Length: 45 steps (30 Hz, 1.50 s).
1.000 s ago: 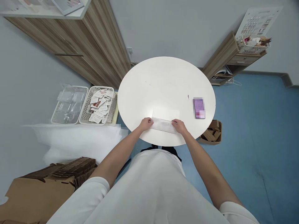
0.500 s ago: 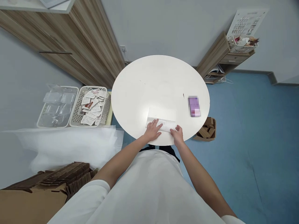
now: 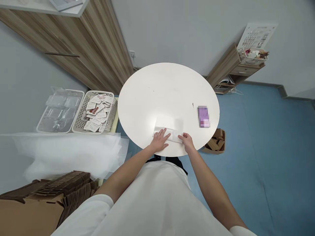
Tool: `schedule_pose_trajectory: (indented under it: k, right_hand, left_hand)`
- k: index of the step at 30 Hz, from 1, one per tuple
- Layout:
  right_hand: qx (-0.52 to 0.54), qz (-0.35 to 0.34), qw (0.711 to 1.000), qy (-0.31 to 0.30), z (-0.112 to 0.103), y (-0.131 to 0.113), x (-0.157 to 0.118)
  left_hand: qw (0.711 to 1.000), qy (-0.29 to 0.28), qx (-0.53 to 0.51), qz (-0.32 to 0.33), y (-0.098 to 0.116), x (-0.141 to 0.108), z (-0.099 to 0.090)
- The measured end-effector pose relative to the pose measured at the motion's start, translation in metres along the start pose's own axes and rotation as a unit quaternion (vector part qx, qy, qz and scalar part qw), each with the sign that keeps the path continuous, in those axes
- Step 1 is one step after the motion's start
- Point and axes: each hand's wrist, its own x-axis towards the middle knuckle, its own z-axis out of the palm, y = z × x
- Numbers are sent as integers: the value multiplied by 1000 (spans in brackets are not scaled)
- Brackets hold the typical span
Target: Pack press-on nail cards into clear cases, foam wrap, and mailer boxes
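Observation:
A thin, white, partly see-through wrapping sheet (image 3: 175, 135) lies folded near the front edge of the round white table (image 3: 167, 85). My left hand (image 3: 159, 141) rests on the sheet's left part with its fingers spread, pressing it down. At the sheet's right end, my right hand (image 3: 187, 141) pinches the edge between thumb and fingers. Whatever may lie inside the folds is hidden. A purple box (image 3: 203, 115), blurred into blocks, sits to the right of both hands.
On the left are a basket of printed cards (image 3: 78, 122), a bin of clear plastic packs (image 3: 40, 126), a stack of white sheets (image 3: 73, 150) and flattened cardboard (image 3: 29, 213). A carton of brown pieces (image 3: 222, 147) stands on the floor at right.
My right hand has drawn the sheet's right end inward, folding it over to the left. My left hand keeps lying on the sheet. The view has tilted slightly.

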Motion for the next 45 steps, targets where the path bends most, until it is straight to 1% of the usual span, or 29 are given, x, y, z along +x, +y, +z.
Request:
schedule_pose_trajectory:
  k: [3, 6, 8, 10, 12, 13, 14, 16, 18, 20, 22, 24, 25, 27, 28, 29, 30, 31, 32, 33, 34, 35, 36, 39, 42, 43, 44, 45]
  right_hand:
    - [4, 20, 1000, 19, 2, -1, -1]
    - [7, 1, 1000, -7, 5, -6, -2]
    - [6, -31, 998, -45, 10, -10, -4]
    - [-8, -56, 992, -110, 17, -13, -7]
    - [-32, -63, 984, -162, 24, -14, -9]
    - [-45, -63, 982, -172, 27, -13, -8]
    - [-56, -63, 982, -171, 29, -13, -8]
    - [-78, -65, 981, -164, 31, -11, -5]
    - [-103, -74, 977, -174, 28, -11, -2]
    - [-152, -103, 967, -177, 21, -10, -1]
    - [-240, -167, 945, -144, 11, -7, -3]
    - [-339, -240, 904, -102, 3, -3, -7]
    - [-380, -270, 880, -95, 1, 0, -8]
    - [-433, -307, 840, -111, 2, 6, -11]
    - [-448, -315, 827, -124, 4, 8, -12]
    - [-458, -317, 821, -129, 8, 10, -13]
    - [-464, -314, 819, -126, 13, 12, -13]
    - [-468, -308, 820, -118, 17, 12, -13]
    - [-470, -301, 822, -111, 22, 12, -12]
    - [-473, -294, 823, -106, 26, 12, -12]
    - [-477, -290, 823, -107, 29, 10, -11]
    - [-480, -290, 820, -112, 33, 9, -10]
    - [-481, -292, 818, -119, 36, 8, -9]
    - [-464, -303, 819, -150, 44, 5, -8]
    - [-439, -309, 826, -169, 50, 5, -8]
    - [-433, -310, 829, -173, 51, 6, -9]
    - [-427, -311, 831, -177, 51, 7, -9]
    - [-421, -310, 833, -180, 51, 7, -9]
  left_hand:
    - [1000, 3, -14, 0, 2, 0, 1]
    - [1000, 5, -28, 4, 6, -1, 2]
    - [999, 3, -34, 11, 9, -2, 3]
    - [999, 2, -36, 17, 12, -4, 3]
    - [999, 13, -37, 13, 13, -7, 2]
    - [999, 24, -36, 10, 13, -8, 1]
    - [999, 35, -33, 12, 14, -10, 0]
    - [998, 46, -19, 38, 15, -15, -2]
    - [996, 31, 4, 78, 16, -19, -3]
    - [995, 9, 24, 96, 16, -22, -2]
    - [995, -4, 33, 93, 14, -24, -1]
    - [995, -11, 28, 91, 13, -25, -1]
    - [996, -12, 21, 92, 13, -25, -1]
    - [997, -10, -5, 83, 13, -27, -1]
    - [998, -5, -24, 66, 13, -28, -2]
    - [998, 5, -47, 35, 12, -29, -2]
    - [997, 20, -75, -14, 10, -31, -2]
    - [990, 39, -107, -84, 7, -33, -2]
    - [974, 57, -146, -167, 3, -34, -3]
    - [947, 73, -189, -250, -2, -36, -3]
    - [914, 85, -235, -320, -7, -38, -4]
    - [880, 95, -282, -371, -12, -39, -5]
    - [849, 102, -328, -401, -17, -39, -6]
    - [778, 125, -440, -431, -25, -35, -8]
    - [703, 153, -503, -479, -28, -27, -11]
    - [683, 159, -514, -493, -28, -25, -12]
    - [671, 159, -523, -501, -30, -23, -13]
    - [666, 153, -530, -501, -32, -22, -14]
